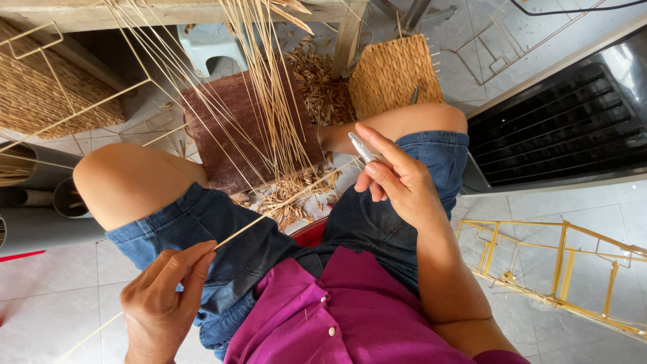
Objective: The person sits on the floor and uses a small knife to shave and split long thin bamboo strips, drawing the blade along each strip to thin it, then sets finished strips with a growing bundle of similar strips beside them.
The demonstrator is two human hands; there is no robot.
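My left hand [162, 296] pinches a thin, pale straw [269, 210] in closed fingers. My right hand [397, 183] grips a small grey tool [362, 147]. Open floor [47, 296] lies left; a yellow frame [559, 269] crowds the right.

A thin, pale straw-coloured reed strip [269, 217] runs slantwise across the lap, from low on the left up toward the middle. Its lower part is pinched between thumb and fingers of the left hand [164, 296], above the left thigh; a length of it carries on past the hand, down toward the tiled floor at the lower left. The upper part rises over the blue denim and ends among the dry shavings between the knees. The right hand [397, 180] has its grip closed around a small silvery metal tool [362, 146], whose tip points up and left, just beside the right knee.
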